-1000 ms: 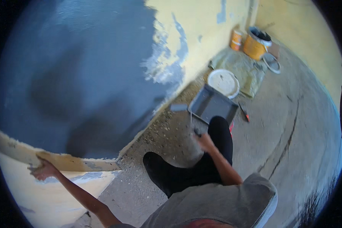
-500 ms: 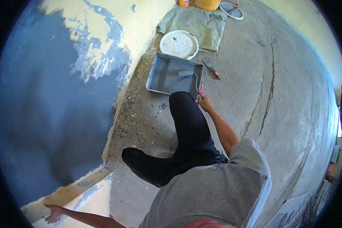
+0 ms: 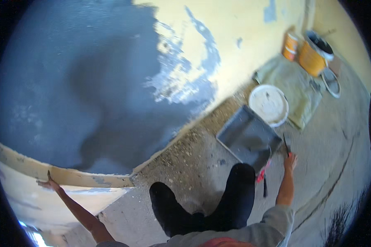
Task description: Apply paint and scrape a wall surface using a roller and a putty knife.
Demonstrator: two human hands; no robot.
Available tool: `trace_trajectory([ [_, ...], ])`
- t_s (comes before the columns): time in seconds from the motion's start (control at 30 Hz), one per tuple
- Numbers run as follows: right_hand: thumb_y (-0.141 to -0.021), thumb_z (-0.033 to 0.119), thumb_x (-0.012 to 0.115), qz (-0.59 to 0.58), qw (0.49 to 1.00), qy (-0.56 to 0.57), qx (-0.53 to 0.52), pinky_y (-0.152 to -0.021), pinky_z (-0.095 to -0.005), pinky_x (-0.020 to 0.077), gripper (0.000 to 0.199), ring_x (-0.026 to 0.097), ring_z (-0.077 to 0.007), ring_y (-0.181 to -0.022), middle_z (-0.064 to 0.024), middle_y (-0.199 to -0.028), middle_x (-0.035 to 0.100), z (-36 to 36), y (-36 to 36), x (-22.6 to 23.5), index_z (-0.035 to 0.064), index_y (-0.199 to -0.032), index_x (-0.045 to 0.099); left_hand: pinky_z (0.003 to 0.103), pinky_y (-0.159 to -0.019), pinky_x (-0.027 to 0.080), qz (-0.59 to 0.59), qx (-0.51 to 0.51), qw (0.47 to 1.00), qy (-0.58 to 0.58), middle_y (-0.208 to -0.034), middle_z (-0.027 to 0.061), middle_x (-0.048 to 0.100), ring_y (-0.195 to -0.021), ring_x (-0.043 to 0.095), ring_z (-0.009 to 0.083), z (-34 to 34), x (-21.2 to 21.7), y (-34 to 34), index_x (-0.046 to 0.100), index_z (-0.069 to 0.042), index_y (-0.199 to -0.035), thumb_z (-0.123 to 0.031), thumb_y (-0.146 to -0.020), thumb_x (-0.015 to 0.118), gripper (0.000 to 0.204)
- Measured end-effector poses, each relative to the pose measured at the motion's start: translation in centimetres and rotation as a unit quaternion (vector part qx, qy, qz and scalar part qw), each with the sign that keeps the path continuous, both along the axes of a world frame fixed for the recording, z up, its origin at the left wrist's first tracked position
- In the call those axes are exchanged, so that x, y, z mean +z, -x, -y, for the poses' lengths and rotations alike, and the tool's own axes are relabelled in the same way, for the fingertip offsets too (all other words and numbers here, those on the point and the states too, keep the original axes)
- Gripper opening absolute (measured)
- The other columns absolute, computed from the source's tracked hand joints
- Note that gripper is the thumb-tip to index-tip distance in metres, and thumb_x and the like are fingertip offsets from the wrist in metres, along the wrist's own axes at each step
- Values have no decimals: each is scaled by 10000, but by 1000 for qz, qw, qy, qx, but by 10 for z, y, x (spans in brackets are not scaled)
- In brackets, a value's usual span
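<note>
From my head camera I see my own body at the lower edge. I wear a grey short-sleeved shirt (image 3: 251, 234); its sleeve (image 3: 281, 214) ends near the elbow on my right arm, so the forearm below it is bare. My left arm is bare as well, from where it enters the view to the wrist. My left hand (image 3: 48, 183) and right hand (image 3: 290, 161) carry no gloves, and I see no watch or rings on them, though both are small here. My legs are in plain black trousers (image 3: 218, 201), dark and unmarked. A reddish patch shows at the bottom edge, too blurred to identify.
</note>
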State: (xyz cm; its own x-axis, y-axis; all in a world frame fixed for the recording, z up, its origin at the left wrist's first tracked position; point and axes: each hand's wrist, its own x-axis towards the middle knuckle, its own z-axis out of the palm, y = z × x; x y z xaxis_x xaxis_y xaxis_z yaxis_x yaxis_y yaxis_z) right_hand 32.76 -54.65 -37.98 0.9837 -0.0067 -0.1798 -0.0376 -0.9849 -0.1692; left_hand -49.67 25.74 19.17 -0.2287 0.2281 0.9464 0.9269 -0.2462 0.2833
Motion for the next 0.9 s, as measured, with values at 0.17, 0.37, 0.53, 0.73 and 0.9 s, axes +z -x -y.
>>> trace_trajectory([
  [0.17, -858, 177, 609, -19, 998, -56, -17, -936, -458, 427, 328, 522, -398, -1087, -210, -1152, 563, -20, -22, -42, -33, -1108, 581, 515, -1142, 164, 5, -40, 999, -11, -1528, 233, 130, -1411, 119, 367, 11, -4, -13, 151, -34, -1490, -601, -693, 714, 1128],
  [0.37, -802, 77, 627, 306, 876, -359, 102, -629, -391, 479, 641, 574, -299, -743, -134, -936, 570, -135, -13, 40, 20, -1390, 380, 494, -1104, 280, 104, -266, 958, -17, -1512, 217, 139, -1349, 255, 364, 6, -6, 0, 134, -32, -1482, -288, -584, 898, 1206],
  [0.53, -768, 39, 608, -74, 680, -727, 55, -489, -230, 375, 706, 431, -85, -587, 7, -791, 479, -302, 39, 248, 120, -1425, 364, 569, -1105, 231, 5, -110, 994, 9, -1532, 227, 117, -1384, 182, 429, 37, -10, -32, 108, -63, -1493, -240, -602, 894, 1201],
  [0.73, -981, 175, 509, 97, 721, -647, 230, -555, -277, 417, 314, 549, -111, -641, -101, -792, 622, -427, 126, 446, 23, -1256, 501, 586, -1097, 200, -27, 14, 999, -18, -1519, 242, 151, -1397, 169, 406, 60, -8, -77, 162, -99, -1498, -432, -683, 794, 1083],
  [0.9, -939, 101, 534, 219, 700, -621, 277, -714, -366, 532, 314, 679, -330, -876, -221, -983, 666, -473, 161, 500, 23, -1243, 524, 612, -1047, 248, -94, 22, 989, -114, -1507, 221, 214, -1381, 223, 401, 59, -8, -78, 222, -118, -1492, -631, -726, 683, 1031],
])
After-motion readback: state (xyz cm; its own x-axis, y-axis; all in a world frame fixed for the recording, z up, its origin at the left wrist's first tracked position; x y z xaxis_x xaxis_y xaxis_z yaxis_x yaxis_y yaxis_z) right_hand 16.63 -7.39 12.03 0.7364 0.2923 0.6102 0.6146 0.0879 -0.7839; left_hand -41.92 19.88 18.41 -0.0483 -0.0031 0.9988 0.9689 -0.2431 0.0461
